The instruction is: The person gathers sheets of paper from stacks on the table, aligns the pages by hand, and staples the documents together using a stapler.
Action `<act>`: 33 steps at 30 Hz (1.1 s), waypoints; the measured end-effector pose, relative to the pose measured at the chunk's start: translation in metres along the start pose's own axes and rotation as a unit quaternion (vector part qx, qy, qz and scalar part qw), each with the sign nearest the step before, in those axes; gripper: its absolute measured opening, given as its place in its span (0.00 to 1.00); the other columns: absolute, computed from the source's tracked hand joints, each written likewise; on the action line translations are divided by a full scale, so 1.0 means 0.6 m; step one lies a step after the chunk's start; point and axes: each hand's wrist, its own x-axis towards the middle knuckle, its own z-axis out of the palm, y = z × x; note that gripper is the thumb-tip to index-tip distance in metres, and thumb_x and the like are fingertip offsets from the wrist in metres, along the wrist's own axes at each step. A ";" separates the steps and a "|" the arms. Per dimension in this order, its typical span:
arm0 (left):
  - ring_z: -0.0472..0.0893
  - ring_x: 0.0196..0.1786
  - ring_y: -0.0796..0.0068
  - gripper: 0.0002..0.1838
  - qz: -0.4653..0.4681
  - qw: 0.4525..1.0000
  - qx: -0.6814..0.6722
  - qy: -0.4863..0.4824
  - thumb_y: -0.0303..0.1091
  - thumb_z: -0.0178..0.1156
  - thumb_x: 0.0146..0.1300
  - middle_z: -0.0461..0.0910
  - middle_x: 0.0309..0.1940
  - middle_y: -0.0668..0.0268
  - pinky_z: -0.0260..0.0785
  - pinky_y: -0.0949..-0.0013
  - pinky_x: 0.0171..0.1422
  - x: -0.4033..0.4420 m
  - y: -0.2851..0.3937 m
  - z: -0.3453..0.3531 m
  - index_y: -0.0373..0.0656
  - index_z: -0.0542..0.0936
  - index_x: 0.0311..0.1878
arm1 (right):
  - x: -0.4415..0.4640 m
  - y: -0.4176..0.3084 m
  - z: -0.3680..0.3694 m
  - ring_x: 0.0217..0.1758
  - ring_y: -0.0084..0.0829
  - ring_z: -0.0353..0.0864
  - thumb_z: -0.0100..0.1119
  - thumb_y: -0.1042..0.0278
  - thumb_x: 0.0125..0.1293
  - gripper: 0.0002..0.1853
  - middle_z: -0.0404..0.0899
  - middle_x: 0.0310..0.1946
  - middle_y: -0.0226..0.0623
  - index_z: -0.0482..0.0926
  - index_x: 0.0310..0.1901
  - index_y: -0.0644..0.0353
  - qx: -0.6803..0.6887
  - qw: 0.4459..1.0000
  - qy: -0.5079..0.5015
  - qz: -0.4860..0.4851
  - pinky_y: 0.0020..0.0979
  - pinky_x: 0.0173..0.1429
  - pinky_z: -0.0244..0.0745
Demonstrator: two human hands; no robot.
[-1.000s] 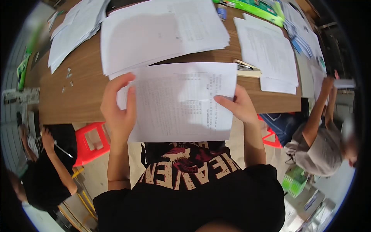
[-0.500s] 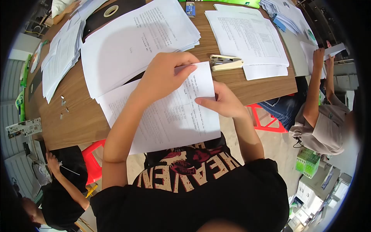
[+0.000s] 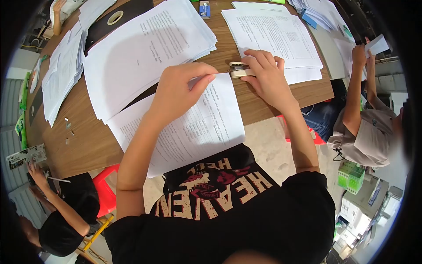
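Printed sheets (image 3: 206, 123) lie partly over the table's front edge, and my left hand (image 3: 182, 88) pinches them at their top edge. My right hand (image 3: 268, 79) is closed around a cream stapler (image 3: 241, 72), just right of the sheets' top corner. Behind the stapler lies a stack of printed pages (image 3: 281, 37). A larger stack of pages (image 3: 132, 57) is on the table beyond my left hand.
More papers (image 3: 66, 70) lie at the left, near a tape roll (image 3: 115, 17) on a black item. A small blue box (image 3: 205, 9) stands at the back. Staple bits are on the wooden table (image 3: 92, 136). People sit at both sides, near red stools (image 3: 104, 193).
My left hand has crossed to the sheets' top edge and pinches it. My right hand has let go of the sheets and taken hold of the stapler. The view has shifted.
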 end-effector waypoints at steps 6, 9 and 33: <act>0.81 0.34 0.72 0.06 0.022 0.999 0.039 0.009 0.26 0.60 0.59 0.84 0.33 0.62 0.71 0.72 0.40 0.001 -0.009 0.003 0.36 0.82 0.38 | 0.006 -0.035 -0.055 0.49 0.37 0.74 0.55 0.62 0.66 0.18 0.76 0.45 0.38 0.70 0.55 0.56 0.144 0.988 -0.052 0.007 0.42 0.60 0.55; 0.81 0.34 0.70 0.07 0.037 0.998 0.053 0.001 0.27 0.59 0.59 0.84 0.33 0.62 0.71 0.72 0.41 0.002 -0.008 0.005 0.36 0.82 0.39 | 0.011 -0.058 -0.076 0.48 0.37 0.75 0.53 0.61 0.67 0.16 0.77 0.43 0.38 0.71 0.54 0.57 0.121 0.989 -0.082 -0.019 0.43 0.60 0.54; 0.77 0.26 0.61 0.05 0.089 0.995 0.043 -0.016 0.26 0.58 0.59 0.81 0.28 0.58 0.69 0.68 0.33 0.001 -0.029 0.016 0.37 0.81 0.36 | 0.033 -0.034 -0.064 0.40 0.35 0.79 0.59 0.59 0.63 0.15 0.81 0.33 0.36 0.76 0.49 0.55 0.182 0.972 -0.150 0.008 0.43 0.59 0.55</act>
